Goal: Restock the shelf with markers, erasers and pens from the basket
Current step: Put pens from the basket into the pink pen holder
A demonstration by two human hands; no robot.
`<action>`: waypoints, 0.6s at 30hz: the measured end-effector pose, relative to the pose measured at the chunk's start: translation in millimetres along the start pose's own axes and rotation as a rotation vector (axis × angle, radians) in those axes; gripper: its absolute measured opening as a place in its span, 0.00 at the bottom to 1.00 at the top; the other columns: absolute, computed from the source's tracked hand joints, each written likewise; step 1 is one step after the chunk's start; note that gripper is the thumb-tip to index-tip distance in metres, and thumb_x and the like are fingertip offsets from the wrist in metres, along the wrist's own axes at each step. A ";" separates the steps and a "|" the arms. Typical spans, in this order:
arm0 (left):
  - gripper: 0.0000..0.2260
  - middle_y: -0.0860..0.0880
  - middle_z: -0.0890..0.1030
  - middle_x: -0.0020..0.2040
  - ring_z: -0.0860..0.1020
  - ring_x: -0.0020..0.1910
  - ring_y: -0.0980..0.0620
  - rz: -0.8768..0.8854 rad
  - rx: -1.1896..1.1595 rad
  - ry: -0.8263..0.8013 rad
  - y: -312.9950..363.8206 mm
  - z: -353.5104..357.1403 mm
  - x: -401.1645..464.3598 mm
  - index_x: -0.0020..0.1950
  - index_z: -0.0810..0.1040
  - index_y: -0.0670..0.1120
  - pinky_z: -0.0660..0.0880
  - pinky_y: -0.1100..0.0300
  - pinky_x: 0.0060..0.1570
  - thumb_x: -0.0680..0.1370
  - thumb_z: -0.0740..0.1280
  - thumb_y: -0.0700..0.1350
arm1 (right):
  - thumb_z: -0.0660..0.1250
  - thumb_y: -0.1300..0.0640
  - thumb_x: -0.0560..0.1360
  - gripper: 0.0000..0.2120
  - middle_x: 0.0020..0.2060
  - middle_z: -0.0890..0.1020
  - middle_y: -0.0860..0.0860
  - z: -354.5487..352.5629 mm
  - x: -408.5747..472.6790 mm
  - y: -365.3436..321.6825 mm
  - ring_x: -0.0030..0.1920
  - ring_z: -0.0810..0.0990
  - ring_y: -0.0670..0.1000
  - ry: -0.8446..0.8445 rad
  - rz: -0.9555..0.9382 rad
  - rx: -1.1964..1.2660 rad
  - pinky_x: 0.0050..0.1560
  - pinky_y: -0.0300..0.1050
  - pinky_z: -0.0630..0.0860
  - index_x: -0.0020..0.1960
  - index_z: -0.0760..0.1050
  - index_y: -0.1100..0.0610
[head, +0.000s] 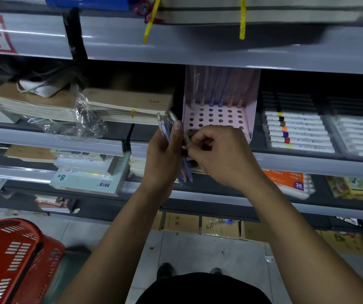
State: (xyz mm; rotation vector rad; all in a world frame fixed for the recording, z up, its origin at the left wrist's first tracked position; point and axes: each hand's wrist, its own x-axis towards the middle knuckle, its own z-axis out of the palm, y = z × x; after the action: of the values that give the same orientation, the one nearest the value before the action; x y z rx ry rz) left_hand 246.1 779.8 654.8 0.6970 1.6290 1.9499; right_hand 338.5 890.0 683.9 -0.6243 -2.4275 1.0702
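The left hand (165,157) grips a bundle of pens (183,170) upright, fingers curled round the barrels; the pen tops project at 12 o'clock above the thumb and the tips at 6 o'clock below the palm. The exact number of pens in the bundle cannot be counted, as the hand covers the mid-barrels. The right hand (221,155) is curled, its fingertips pinching at one pen of the bundle; the contact point is partly hidden behind the knuckles.

Directly behind the hands, at 12 o'clock, a pink perforated pen holder (214,119) stands on the shelf (307,160). Its back row holds six pens (216,102); their upper barrels fade into shadow under the shelf above. The front rows of holes are partly hidden by the right hand.

At 3 o'clock of the holder lies a tray of white markers (296,133) with coloured bands; the print on them is too small to read. At 9 o'clock, stacks of brown-covered notebooks (123,106) lie beside crumpled clear plastic wrap (84,121).

The red basket (11,260) sits at 8 o'clock on the grey tiled floor (209,249), cut off by the frame edge; its contents are not visible. Cardboard boxes (220,227) stand under the lowest shelf.
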 end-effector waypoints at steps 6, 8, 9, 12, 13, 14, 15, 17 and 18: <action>0.14 0.48 0.66 0.30 0.63 0.25 0.53 -0.062 0.052 0.075 -3.3 -1.7 -0.4 0.44 0.69 0.47 0.63 0.61 0.24 0.87 0.62 0.52 | 0.75 0.50 0.77 0.04 0.39 0.85 0.46 -13.0 13.9 13.5 0.39 0.85 0.46 0.083 0.112 0.206 0.44 0.43 0.82 0.44 0.83 0.48; 0.15 0.50 0.65 0.30 0.62 0.26 0.54 -0.072 0.121 0.092 -5.4 -2.4 1.6 0.42 0.69 0.47 0.61 0.60 0.25 0.86 0.65 0.50 | 0.75 0.53 0.76 0.04 0.36 0.85 0.47 -16.8 22.0 16.4 0.38 0.85 0.48 0.138 0.130 0.271 0.44 0.47 0.83 0.44 0.82 0.48; 0.14 0.50 0.67 0.30 0.63 0.27 0.54 -0.056 0.181 0.109 -6.9 -2.7 2.6 0.43 0.71 0.44 0.62 0.60 0.27 0.85 0.67 0.48 | 0.75 0.54 0.76 0.04 0.35 0.86 0.47 -18.8 27.0 17.6 0.37 0.86 0.49 0.162 0.138 0.305 0.44 0.49 0.84 0.43 0.82 0.49; 0.11 0.42 0.73 0.33 0.69 0.30 0.50 0.061 0.385 0.141 -10.3 -1.9 5.3 0.46 0.76 0.37 0.69 0.54 0.29 0.82 0.69 0.44 | 0.75 0.57 0.76 0.04 0.33 0.86 0.50 -22.7 43.3 20.7 0.35 0.87 0.51 0.223 0.157 0.374 0.45 0.56 0.86 0.42 0.81 0.51; 0.10 0.41 0.76 0.35 0.72 0.31 0.47 0.096 0.455 0.141 -11.5 -1.7 6.5 0.47 0.77 0.38 0.72 0.50 0.31 0.82 0.69 0.45 | 0.75 0.57 0.75 0.05 0.33 0.86 0.50 -23.3 49.0 21.5 0.35 0.87 0.51 0.242 0.157 0.377 0.45 0.57 0.86 0.42 0.82 0.52; 0.09 0.42 0.79 0.38 0.76 0.34 0.47 0.118 0.524 0.143 -13.3 -2.2 7.7 0.49 0.79 0.40 0.75 0.49 0.35 0.83 0.68 0.46 | 0.75 0.57 0.75 0.05 0.32 0.86 0.49 -23.3 54.2 22.2 0.35 0.87 0.51 0.260 0.153 0.370 0.46 0.58 0.86 0.41 0.82 0.52; 0.07 0.44 0.81 0.40 0.79 0.36 0.48 0.131 0.581 0.142 -15.5 -3.3 9.0 0.51 0.80 0.42 0.78 0.50 0.37 0.83 0.68 0.46 | 0.75 0.56 0.75 0.06 0.32 0.86 0.49 -23.0 59.1 22.5 0.35 0.87 0.51 0.277 0.147 0.350 0.47 0.59 0.86 0.39 0.83 0.52; 0.05 0.50 0.82 0.40 0.80 0.38 0.54 0.146 0.657 0.129 -20.6 -5.9 10.4 0.53 0.81 0.47 0.78 0.55 0.36 0.83 0.68 0.47 | 0.75 0.55 0.75 0.08 0.32 0.86 0.49 -21.8 68.3 22.8 0.36 0.87 0.51 0.314 0.146 0.296 0.46 0.58 0.85 0.37 0.84 0.53; 0.03 0.53 0.81 0.37 0.79 0.36 0.56 0.155 0.681 0.121 -22.9 -7.4 10.9 0.52 0.81 0.48 0.75 0.61 0.33 0.83 0.68 0.47 | 0.74 0.56 0.74 0.07 0.32 0.86 0.49 -21.0 72.1 22.8 0.36 0.87 0.51 0.332 0.154 0.276 0.45 0.57 0.86 0.37 0.85 0.54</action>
State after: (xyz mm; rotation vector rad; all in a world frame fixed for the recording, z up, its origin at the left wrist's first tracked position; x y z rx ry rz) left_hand 234.3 785.2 631.8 0.9891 2.4083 1.5332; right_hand 296.3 955.6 693.1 -0.8297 -1.9337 1.2254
